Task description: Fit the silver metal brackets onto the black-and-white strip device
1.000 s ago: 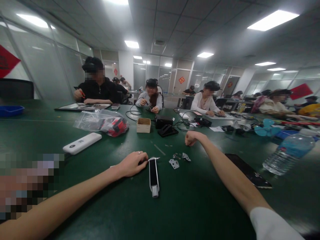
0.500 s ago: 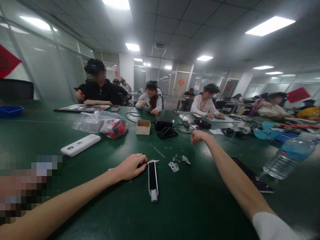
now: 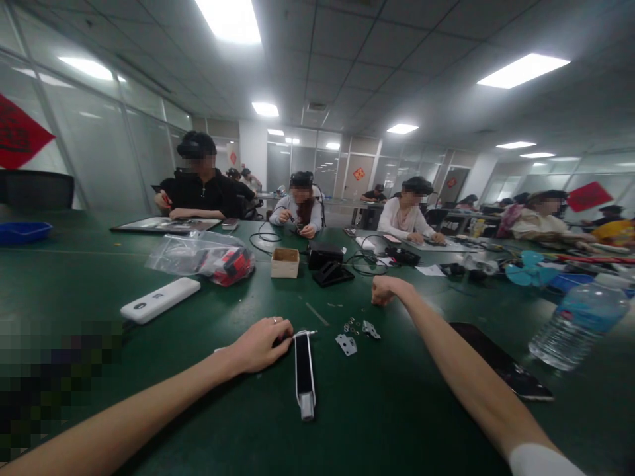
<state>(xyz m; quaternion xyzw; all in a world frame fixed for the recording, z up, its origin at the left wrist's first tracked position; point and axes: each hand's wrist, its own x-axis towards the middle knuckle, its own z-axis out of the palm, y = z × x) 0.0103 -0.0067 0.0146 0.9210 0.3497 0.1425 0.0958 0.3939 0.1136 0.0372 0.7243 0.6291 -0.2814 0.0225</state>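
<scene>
My left hand (image 3: 265,344) rests on the smooth green tabletop (image 3: 238,430), its curled fingers at the far end of a long black strip with white edges (image 3: 304,367); I cannot tell whether they grip it or merely lie against it. My right hand (image 3: 385,291) bends down at the wrist, fingers bunched together; whether they pinch anything is hidden. Between my hands, nearer me than the right one, lie two flat grey plates with holes (image 3: 346,344) and a scatter of small shiny rings (image 3: 352,324). Beyond my left hand stands a small beige open-topped box (image 3: 284,266); to its left lies a rounded white oblong device (image 3: 161,299).
</scene>
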